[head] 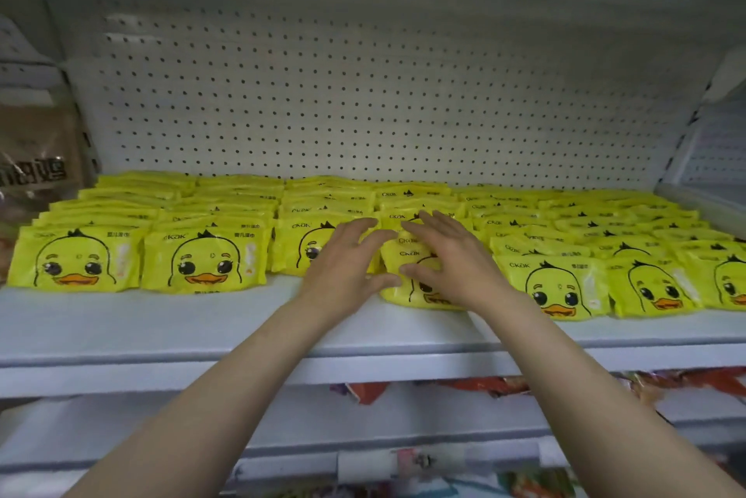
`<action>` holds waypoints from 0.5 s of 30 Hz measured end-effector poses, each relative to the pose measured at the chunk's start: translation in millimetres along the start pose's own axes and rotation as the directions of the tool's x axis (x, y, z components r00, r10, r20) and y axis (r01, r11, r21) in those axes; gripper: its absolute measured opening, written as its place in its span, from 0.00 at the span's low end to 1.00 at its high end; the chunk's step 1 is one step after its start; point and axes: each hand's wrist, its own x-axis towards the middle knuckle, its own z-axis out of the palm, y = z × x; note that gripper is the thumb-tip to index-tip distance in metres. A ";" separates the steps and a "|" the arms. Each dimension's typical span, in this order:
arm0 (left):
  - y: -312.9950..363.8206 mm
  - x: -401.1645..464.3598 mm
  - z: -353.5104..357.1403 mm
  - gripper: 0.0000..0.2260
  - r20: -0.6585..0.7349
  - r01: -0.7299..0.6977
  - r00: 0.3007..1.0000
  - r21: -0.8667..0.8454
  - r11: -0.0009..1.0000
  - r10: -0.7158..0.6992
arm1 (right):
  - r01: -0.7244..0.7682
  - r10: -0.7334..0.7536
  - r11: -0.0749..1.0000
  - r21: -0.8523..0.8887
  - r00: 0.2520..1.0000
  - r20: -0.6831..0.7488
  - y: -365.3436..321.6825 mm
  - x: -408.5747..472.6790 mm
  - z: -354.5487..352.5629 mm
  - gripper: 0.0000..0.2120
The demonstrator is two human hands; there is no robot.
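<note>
Your 2 hands meet at the centre of the frame over 1 yellow duck pack (397, 297), the front one of its row, lying slightly forward of its neighbours on the white shelf (161, 320). Your left hand (343, 267) has its fingers spread and nearly straight, with the thumb against the pack's left edge. Your right hand (452, 259) rests spread on top of the pack, not curled round it. Other yellow packs (206, 261) fill the shelf on both sides.
</note>
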 end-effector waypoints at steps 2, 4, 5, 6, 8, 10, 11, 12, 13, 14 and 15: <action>19.2 -1.3 13.3 0.30 0.056 -0.006 0.998 -0.051 0.999 0.009 | 0.003 -0.002 1.000 -0.002 0.999 0.045 20.7 -13.2 -10.5 0.35; 30.8 -3.7 24.6 0.30 0.076 -0.019 0.997 -0.041 0.999 0.022 | 0.023 -0.023 1.000 0.001 0.997 0.073 38.0 -23.7 -16.7 0.36; 34.6 -5.4 28.7 0.30 0.079 -0.014 0.997 -0.024 1.000 0.016 | 0.038 -0.038 0.999 -0.005 0.995 0.092 44.6 -27.8 -17.8 0.36; 38.1 -7.2 32.0 0.30 0.079 -0.006 0.997 0.000 1.000 0.006 | 0.060 -0.058 0.998 -0.016 0.992 0.111 49.9 -31.4 -17.8 0.36; 43.7 -10.0 36.7 0.30 0.059 0.011 0.998 0.045 0.999 -0.014 | 0.106 -0.100 0.994 -0.035 0.985 0.142 57.7 -35.6 -15.2 0.36; 47.4 -11.5 41.6 0.30 0.021 0.019 1.000 0.084 0.996 -0.020 | 0.145 -0.135 0.988 -0.057 0.978 0.158 63.3 -36.6 -11.7 0.35; 49.3 -11.6 44.0 0.29 0.006 0.023 1.000 0.110 0.994 -0.024 | 0.161 -0.148 0.985 -0.069 0.976 0.158 65.6 -36.3 -9.9 0.35; 51.3 -11.6 46.0 0.29 -0.006 0.030 1.000 0.134 0.990 -0.029 | 0.173 -0.160 0.982 -0.075 0.975 0.153 67.6 -35.8 -8.2 0.35; 53.8 -11.6 47.9 0.28 -0.013 0.040 0.999 0.154 0.987 -0.038 | 0.181 -0.168 0.981 -0.077 0.975 0.147 69.1 -35.4 -6.3 0.35; 56.6 -11.1 49.5 0.28 -0.015 0.051 0.999 0.171 0.984 -0.049 | 0.185 -0.174 0.980 -0.075 0.975 0.139 70.1 -35.1 -4.8 0.35; 58.7 -10.1 50.7 0.28 -0.014 0.062 0.998 0.190 0.980 -0.060 | 0.188 -0.177 0.980 -0.073 0.976 0.129 71.1 -34.1 -3.3 0.34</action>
